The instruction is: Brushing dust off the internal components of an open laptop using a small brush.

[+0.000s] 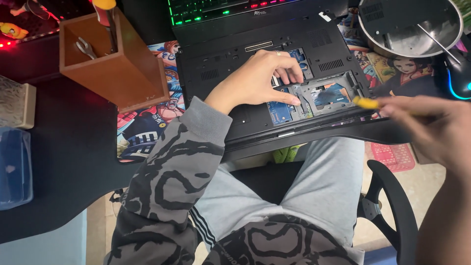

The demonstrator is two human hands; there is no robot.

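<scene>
- Laptop [274,59] lies upside down at the desk's [68,147] near edge, its open bay partly hidden.
- Left hand [260,78] rests spread, fingertips in the bay, gripping nothing.
- Right hand [431,127], blurred, pinches a yellow-handled tool [365,102]; tip indistinct.

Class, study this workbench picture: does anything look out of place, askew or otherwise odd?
Yes. The black laptop lies bottom up with its cover off and boards exposed, its front edge overhanging the desk. The left hand rests in the opening. The right hand, blurred, holds a yellow-handled tool.
</scene>
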